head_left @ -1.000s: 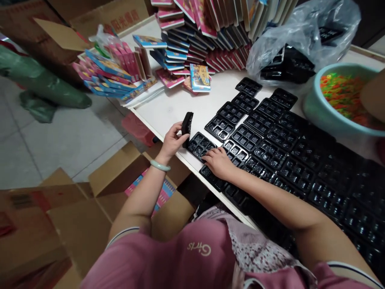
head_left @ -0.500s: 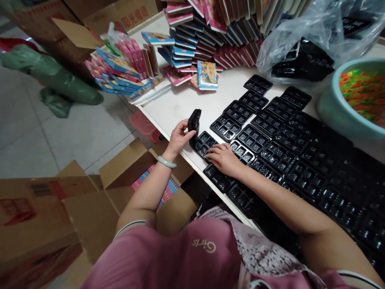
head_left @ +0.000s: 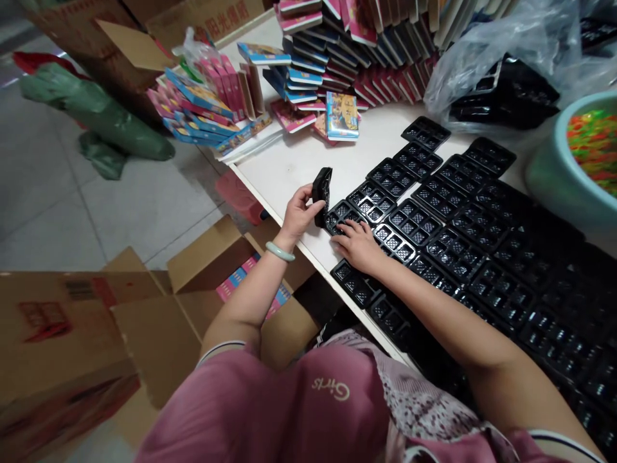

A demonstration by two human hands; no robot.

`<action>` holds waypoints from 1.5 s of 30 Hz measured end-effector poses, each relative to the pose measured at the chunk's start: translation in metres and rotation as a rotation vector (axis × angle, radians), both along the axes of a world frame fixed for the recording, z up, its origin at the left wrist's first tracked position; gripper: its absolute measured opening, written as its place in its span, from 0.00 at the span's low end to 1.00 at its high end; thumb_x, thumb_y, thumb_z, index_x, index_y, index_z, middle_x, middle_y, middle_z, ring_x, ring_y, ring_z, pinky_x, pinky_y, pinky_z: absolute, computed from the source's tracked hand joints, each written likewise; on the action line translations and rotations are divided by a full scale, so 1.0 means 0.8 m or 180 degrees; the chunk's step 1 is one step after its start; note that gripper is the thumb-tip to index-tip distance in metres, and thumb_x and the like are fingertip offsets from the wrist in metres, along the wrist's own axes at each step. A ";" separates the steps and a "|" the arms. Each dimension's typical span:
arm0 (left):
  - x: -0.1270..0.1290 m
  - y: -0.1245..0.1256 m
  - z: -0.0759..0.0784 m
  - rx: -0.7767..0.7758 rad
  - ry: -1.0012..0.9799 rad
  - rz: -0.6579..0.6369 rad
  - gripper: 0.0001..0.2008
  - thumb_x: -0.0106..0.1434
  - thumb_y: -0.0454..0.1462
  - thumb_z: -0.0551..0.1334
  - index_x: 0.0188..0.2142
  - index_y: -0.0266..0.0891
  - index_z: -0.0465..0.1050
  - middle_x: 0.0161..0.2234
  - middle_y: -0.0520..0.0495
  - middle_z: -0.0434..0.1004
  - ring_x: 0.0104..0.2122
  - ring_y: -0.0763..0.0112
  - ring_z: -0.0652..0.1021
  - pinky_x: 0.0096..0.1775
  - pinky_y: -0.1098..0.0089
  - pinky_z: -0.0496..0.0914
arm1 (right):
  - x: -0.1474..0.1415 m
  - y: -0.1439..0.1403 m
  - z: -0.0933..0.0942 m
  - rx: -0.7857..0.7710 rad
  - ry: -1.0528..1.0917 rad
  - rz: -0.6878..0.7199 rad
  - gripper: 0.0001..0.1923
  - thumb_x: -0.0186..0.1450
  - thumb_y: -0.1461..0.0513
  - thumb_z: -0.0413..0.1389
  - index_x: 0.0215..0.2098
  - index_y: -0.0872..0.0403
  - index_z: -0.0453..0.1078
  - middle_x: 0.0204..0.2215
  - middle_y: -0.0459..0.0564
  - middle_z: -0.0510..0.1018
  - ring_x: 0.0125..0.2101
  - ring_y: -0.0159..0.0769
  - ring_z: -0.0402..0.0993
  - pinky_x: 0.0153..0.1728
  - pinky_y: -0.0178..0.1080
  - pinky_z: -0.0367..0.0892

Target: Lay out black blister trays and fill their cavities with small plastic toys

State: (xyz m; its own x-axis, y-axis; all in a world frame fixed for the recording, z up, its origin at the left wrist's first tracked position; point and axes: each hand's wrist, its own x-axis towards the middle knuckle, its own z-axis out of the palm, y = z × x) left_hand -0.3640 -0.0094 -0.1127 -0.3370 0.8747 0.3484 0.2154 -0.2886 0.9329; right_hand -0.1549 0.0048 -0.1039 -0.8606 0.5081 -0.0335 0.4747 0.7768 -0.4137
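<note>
The left hand (head_left: 299, 209) is clamped on a small stack of black trays (head_left: 321, 188), thumb on one face and fingers on the other, holding it on edge just above the desk (head_left: 289, 164) near its left edge. The right hand (head_left: 359, 245) lies flat, fingers spread and together with nothing gripped, pressing on a black compartment tray (head_left: 343, 217) that lies on the desk right beside the held stack; the two hands are nearly touching.

From that tray, rows of like black trays (head_left: 457, 218) run across the desk toward its right side, set edge to edge, some overlapping the near edge. Beyond them, at the far side, a clear plastic bag (head_left: 501, 58) holds more black trays, and a pale green basin (head_left: 544, 177) of bright small pieces stands at the right. Piles of pink and blue booklets (head_left: 337, 58) fill the far left corner. Open cardboard boxes (head_left: 202, 263) stand on the floor below the left edge.
</note>
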 end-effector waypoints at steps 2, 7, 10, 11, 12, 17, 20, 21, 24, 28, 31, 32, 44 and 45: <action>0.003 0.002 -0.001 -0.0021 0.0025 -0.0018 0.17 0.56 0.46 0.69 0.39 0.42 0.70 0.43 0.46 0.74 0.44 0.68 0.75 0.45 0.67 0.72 | 0.002 0.002 0.001 -0.0028 -0.0005 -0.0074 0.18 0.69 0.60 0.50 0.54 0.51 0.72 0.61 0.56 0.67 0.64 0.54 0.54 0.61 0.59 0.47; -0.003 0.003 0.004 0.0086 0.0271 0.0057 0.17 0.57 0.49 0.68 0.38 0.42 0.70 0.45 0.44 0.75 0.45 0.66 0.76 0.44 0.65 0.73 | 0.006 0.003 -0.001 -0.0135 0.0208 -0.0120 0.15 0.69 0.61 0.51 0.51 0.48 0.75 0.59 0.55 0.70 0.63 0.53 0.55 0.61 0.59 0.48; -0.012 -0.007 0.015 0.0043 0.0479 0.0145 0.17 0.57 0.49 0.68 0.37 0.42 0.69 0.48 0.43 0.74 0.47 0.64 0.75 0.41 0.66 0.74 | 0.006 0.006 0.001 -0.0301 0.0525 -0.0108 0.13 0.67 0.62 0.53 0.47 0.48 0.77 0.56 0.54 0.73 0.62 0.52 0.58 0.60 0.61 0.48; -0.013 -0.013 0.020 -0.0014 0.0562 0.0145 0.16 0.57 0.49 0.67 0.37 0.42 0.69 0.50 0.42 0.73 0.48 0.63 0.75 0.40 0.66 0.74 | 0.006 0.007 0.005 -0.0411 0.0716 -0.0147 0.12 0.67 0.63 0.54 0.46 0.48 0.77 0.54 0.54 0.74 0.60 0.51 0.61 0.60 0.60 0.50; -0.012 -0.020 0.026 -0.0078 0.0662 0.0112 0.15 0.58 0.48 0.67 0.37 0.42 0.69 0.51 0.42 0.72 0.49 0.62 0.74 0.39 0.67 0.74 | 0.004 0.007 0.010 -0.0577 0.0973 -0.0214 0.11 0.67 0.62 0.54 0.45 0.48 0.77 0.52 0.54 0.76 0.57 0.49 0.64 0.59 0.58 0.52; 0.007 -0.056 0.057 -0.0128 0.1455 -0.0440 0.11 0.60 0.42 0.66 0.41 0.42 0.71 0.55 0.39 0.70 0.54 0.60 0.72 0.44 0.62 0.74 | -0.014 -0.007 0.048 -0.1884 0.2554 -0.0784 0.08 0.63 0.55 0.58 0.36 0.50 0.76 0.37 0.49 0.77 0.41 0.37 0.73 0.45 0.43 0.68; 0.015 -0.069 0.067 0.0112 0.1878 -0.0471 0.09 0.61 0.38 0.65 0.42 0.43 0.71 0.54 0.40 0.71 0.55 0.59 0.72 0.53 0.55 0.70 | -0.024 -0.024 0.062 -0.2312 0.3071 -0.1268 0.08 0.60 0.55 0.61 0.29 0.51 0.73 0.31 0.46 0.75 0.34 0.33 0.72 0.37 0.38 0.68; 0.015 -0.072 0.069 0.0196 0.1972 -0.0414 0.09 0.62 0.37 0.65 0.42 0.43 0.72 0.54 0.40 0.71 0.55 0.59 0.72 0.54 0.54 0.69 | -0.026 -0.029 0.065 -0.2487 0.3172 -0.1464 0.08 0.59 0.55 0.61 0.29 0.51 0.72 0.30 0.44 0.74 0.31 0.31 0.71 0.34 0.37 0.68; 0.014 -0.078 0.070 0.0330 0.2179 -0.0358 0.09 0.61 0.36 0.66 0.42 0.43 0.72 0.54 0.40 0.71 0.55 0.59 0.72 0.54 0.53 0.69 | -0.027 -0.037 0.071 -0.3074 0.3210 -0.1783 0.11 0.57 0.54 0.62 0.29 0.51 0.68 0.25 0.40 0.71 0.24 0.28 0.69 0.25 0.33 0.64; 0.016 -0.082 0.069 0.0241 0.2235 -0.0399 0.08 0.61 0.38 0.66 0.41 0.43 0.72 0.53 0.40 0.72 0.53 0.58 0.73 0.52 0.53 0.71 | -0.022 -0.038 0.078 -0.3281 0.3162 -0.1731 0.13 0.54 0.54 0.64 0.28 0.52 0.68 0.26 0.40 0.73 0.23 0.26 0.70 0.23 0.31 0.64; 0.021 -0.082 0.070 0.0165 0.2137 -0.0261 0.09 0.61 0.39 0.66 0.40 0.43 0.72 0.54 0.40 0.71 0.54 0.57 0.73 0.52 0.52 0.71 | -0.017 -0.040 0.079 -0.3572 0.3276 -0.1921 0.16 0.51 0.53 0.66 0.30 0.51 0.67 0.27 0.39 0.73 0.23 0.26 0.71 0.22 0.30 0.65; 0.024 -0.082 0.071 0.0167 0.2133 -0.0270 0.08 0.61 0.39 0.66 0.40 0.43 0.73 0.54 0.40 0.71 0.53 0.57 0.73 0.53 0.52 0.70 | -0.016 -0.040 0.078 -0.3600 0.3271 -0.1922 0.15 0.51 0.53 0.66 0.30 0.51 0.68 0.27 0.39 0.73 0.23 0.26 0.71 0.22 0.30 0.65; 0.017 -0.082 0.060 0.0158 0.1107 0.0213 0.11 0.60 0.44 0.66 0.34 0.40 0.68 0.48 0.43 0.74 0.46 0.64 0.76 0.41 0.67 0.74 | -0.011 -0.060 0.066 -0.4481 0.3566 -0.2580 0.25 0.44 0.51 0.71 0.21 0.52 0.60 0.17 0.37 0.70 0.22 0.28 0.74 0.26 0.32 0.71; 0.006 -0.084 0.055 0.0207 0.0947 0.0518 0.13 0.59 0.45 0.67 0.33 0.40 0.67 0.46 0.45 0.74 0.45 0.65 0.76 0.42 0.67 0.73 | -0.007 -0.071 0.063 -0.4733 0.3539 -0.2724 0.26 0.42 0.51 0.71 0.21 0.52 0.59 0.18 0.38 0.70 0.24 0.29 0.76 0.28 0.32 0.72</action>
State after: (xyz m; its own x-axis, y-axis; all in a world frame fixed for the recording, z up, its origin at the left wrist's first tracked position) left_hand -0.3595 -0.0764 -0.0690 -0.3456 0.7905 0.5057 0.5234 -0.2849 0.8031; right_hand -0.1601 -0.0523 -0.0538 -0.4049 0.7928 -0.4555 -0.3926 -0.6006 -0.6965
